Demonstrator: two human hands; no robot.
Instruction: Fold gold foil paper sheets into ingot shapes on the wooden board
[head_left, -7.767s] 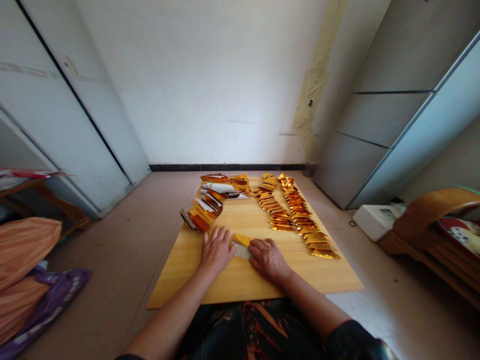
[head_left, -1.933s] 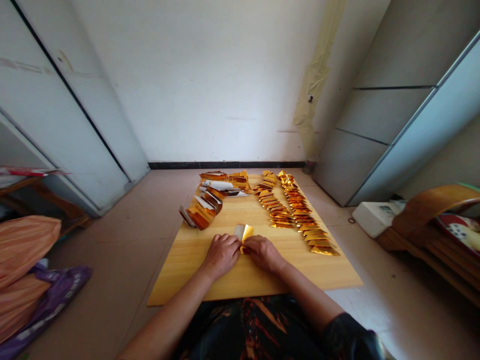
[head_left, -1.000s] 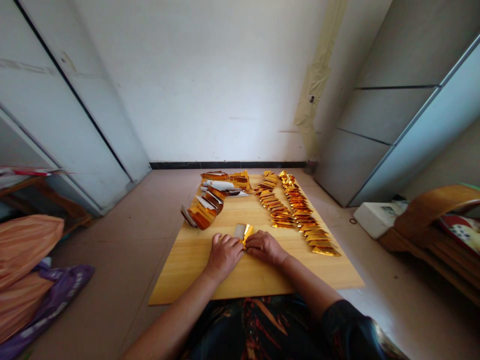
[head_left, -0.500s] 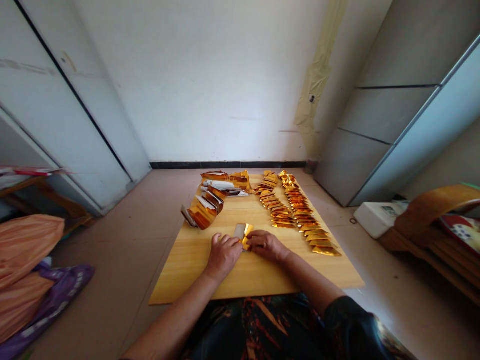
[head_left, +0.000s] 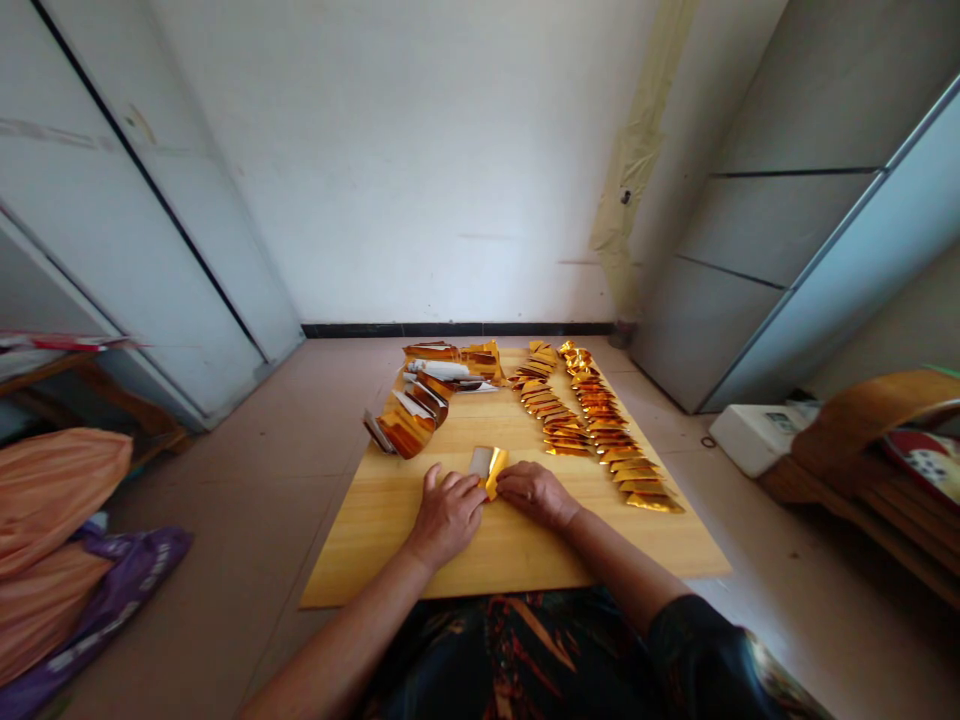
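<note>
A small sheet of gold foil paper (head_left: 496,462), partly folded with its greyish back showing on the left, lies on the wooden board (head_left: 375,560) in front of me. My left hand (head_left: 450,508) grips the sheet's lower left edge with bent fingers. At the right edge, my right hand (head_left: 537,492) pinches the same sheet between thumb and fingers. The fingertips hide part of the paper's lower edge. To the right lie two rows of folded gold foil pieces, an inner row (head_left: 553,412) and an outer row (head_left: 609,425), overlapping one another.
Loose stacks of gold foil sheets (head_left: 409,425) lie at the board's back left, with a white roll-like bundle (head_left: 439,370) beside them. Orange and purple bags (head_left: 142,565) rest on the floor at left. A wooden chair (head_left: 862,440) and white box (head_left: 754,437) stand at right.
The gold flap between my hands looks wider and flatter now. My right hand has barely shifted along the paper's right edge, and the left hand stays in nearly the same place.
</note>
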